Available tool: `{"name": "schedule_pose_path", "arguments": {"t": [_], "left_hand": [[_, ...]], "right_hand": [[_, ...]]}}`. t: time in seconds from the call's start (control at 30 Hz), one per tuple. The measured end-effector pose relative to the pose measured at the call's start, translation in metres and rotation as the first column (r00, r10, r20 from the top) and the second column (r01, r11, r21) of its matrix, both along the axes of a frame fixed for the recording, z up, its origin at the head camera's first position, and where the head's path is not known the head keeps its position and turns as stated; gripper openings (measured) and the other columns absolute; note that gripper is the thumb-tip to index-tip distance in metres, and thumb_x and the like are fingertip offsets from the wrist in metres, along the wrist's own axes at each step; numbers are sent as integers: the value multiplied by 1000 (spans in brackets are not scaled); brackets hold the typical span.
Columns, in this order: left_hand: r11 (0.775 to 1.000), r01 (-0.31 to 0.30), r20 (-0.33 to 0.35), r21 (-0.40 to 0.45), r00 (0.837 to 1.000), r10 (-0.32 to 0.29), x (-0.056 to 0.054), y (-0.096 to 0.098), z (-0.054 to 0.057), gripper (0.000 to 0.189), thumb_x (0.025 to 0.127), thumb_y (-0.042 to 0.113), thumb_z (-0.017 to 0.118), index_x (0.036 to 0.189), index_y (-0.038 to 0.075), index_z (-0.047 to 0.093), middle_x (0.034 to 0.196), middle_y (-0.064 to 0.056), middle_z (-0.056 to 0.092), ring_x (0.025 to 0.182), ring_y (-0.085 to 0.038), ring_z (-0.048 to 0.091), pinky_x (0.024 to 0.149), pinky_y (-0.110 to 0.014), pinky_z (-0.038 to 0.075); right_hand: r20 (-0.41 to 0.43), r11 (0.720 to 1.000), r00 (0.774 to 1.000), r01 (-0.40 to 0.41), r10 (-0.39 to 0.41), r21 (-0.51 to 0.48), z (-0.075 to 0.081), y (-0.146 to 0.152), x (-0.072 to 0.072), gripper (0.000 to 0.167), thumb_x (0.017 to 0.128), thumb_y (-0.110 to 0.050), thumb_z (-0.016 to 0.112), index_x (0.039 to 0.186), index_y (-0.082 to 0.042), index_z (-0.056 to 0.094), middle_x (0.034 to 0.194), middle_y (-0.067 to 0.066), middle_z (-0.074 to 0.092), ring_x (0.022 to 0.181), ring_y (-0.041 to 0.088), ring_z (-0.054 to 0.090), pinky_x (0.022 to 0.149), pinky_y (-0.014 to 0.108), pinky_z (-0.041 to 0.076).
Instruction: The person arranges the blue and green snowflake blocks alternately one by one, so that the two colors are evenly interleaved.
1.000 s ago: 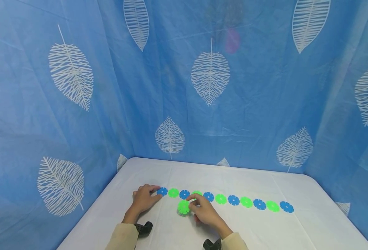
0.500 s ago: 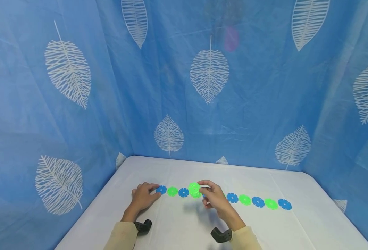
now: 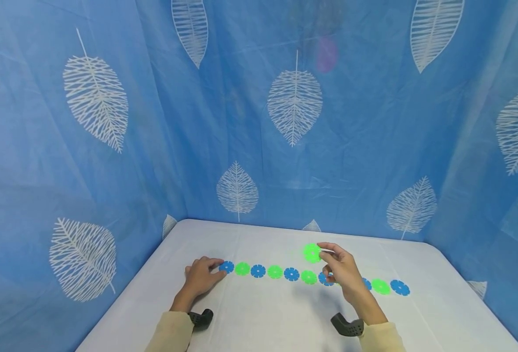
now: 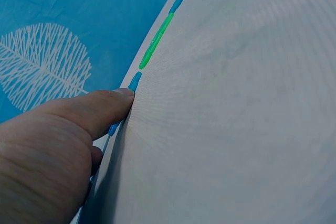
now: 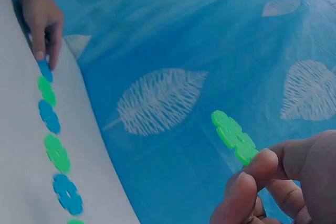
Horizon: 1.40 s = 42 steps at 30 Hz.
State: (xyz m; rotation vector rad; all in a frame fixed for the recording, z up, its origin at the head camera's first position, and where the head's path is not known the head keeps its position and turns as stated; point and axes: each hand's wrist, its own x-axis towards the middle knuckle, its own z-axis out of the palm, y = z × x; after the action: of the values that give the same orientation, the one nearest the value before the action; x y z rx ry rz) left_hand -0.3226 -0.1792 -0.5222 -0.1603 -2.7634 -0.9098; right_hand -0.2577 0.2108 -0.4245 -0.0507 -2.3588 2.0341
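Observation:
In the head view my right hand (image 3: 344,269) pinches the edge of a green snowflake disc (image 3: 312,253) between thumb and fingers. The disc is raised, and in this view it shows beyond the row of discs. In the right wrist view the same green disc (image 5: 234,137) is seen tilted, its notched rim plain. My left hand (image 3: 203,278) rests on the table at the row's left end, thumb and index finger at opposite edges of a blue snowflake disc (image 3: 226,267). The left wrist view shows the thumb against that blue disc (image 4: 135,81). My right hand hides part of the row.
Blue and green snowflake discs alternate in a line across the white table (image 3: 259,318), from my left hand to a blue disc (image 3: 400,287) at the right end. A blue curtain (image 3: 351,146) with white leaf prints stands behind the table and at both sides.
My right hand has carried the green disc up and to the right, from in front of the row, over it, to beyond it. My left hand stays at the blue disc.

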Motion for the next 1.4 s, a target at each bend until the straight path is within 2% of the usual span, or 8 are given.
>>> {"name": "schedule_pose_path", "arguments": {"t": [0.2,0.3,0.6,0.73,0.87,1.0,1.13,1.4], "left_hand": [[1000,-7,0,1,1000,7,1,-2,-1,34,84,36,78,116,23,75,102,-1,67,97,-20,56,79,-42,28],[1000,-5,5,2,1000,5,0,-2,-2,35,84,37,78,116,24,75,102,0,67,97,-19,56,79,-43,28],[1000,-1,9,-3,1000,1,-3,-1,-3,35,83,38,78,115,24,75,101,1,67,96,-18,55,79,-43,28],[1000,-3,5,-6,1000,3,-2,-2,-3,35,83,38,78,115,23,75,102,0,67,97,-19,55,79,-43,29],[1000,-6,-1,-13,1000,6,-1,-1,-3,36,83,37,78,116,23,75,102,0,67,97,-19,56,79,-43,29],[1000,2,-13,-15,1000,-2,-1,0,-3,36,83,37,78,117,23,75,102,1,68,97,-19,56,78,-42,29],[1000,2,-8,-3,1000,-2,-1,2,-2,36,83,36,78,117,23,75,103,0,68,97,-19,56,78,-42,29],[1000,-10,6,-2,1000,10,0,1,-1,36,83,36,78,116,23,75,104,-1,68,98,-20,56,80,-42,28]], "right_hand": [[16,995,997,78,-79,55,3,46,4,47,104,-31,52,147,-13,44,108,-5,57,60,7,51,58,30,50],[7,986,989,143,-144,90,3,69,7,49,105,-32,51,149,-13,42,106,-12,58,62,6,52,60,29,51],[-14,931,937,348,-349,106,2,119,22,45,104,-35,51,146,-18,45,92,-20,57,65,8,54,60,28,52],[23,894,897,437,-441,96,1,137,23,40,104,-34,50,142,-24,48,83,-17,56,63,8,53,58,28,50],[85,843,839,533,-537,71,4,155,25,35,103,-32,51,138,-30,50,77,-18,55,61,8,53,56,27,49],[152,805,792,592,-591,39,6,173,27,42,103,-33,51,145,-33,47,89,-17,52,61,7,53,55,26,49],[213,784,760,619,-614,50,2,190,27,53,103,-36,49,155,-32,38,104,-10,46,64,7,54,58,26,50],[279,745,701,660,-657,95,-22,211,21,55,103,-35,49,156,-30,34,110,-8,43,66,10,56,60,29,52]]}}
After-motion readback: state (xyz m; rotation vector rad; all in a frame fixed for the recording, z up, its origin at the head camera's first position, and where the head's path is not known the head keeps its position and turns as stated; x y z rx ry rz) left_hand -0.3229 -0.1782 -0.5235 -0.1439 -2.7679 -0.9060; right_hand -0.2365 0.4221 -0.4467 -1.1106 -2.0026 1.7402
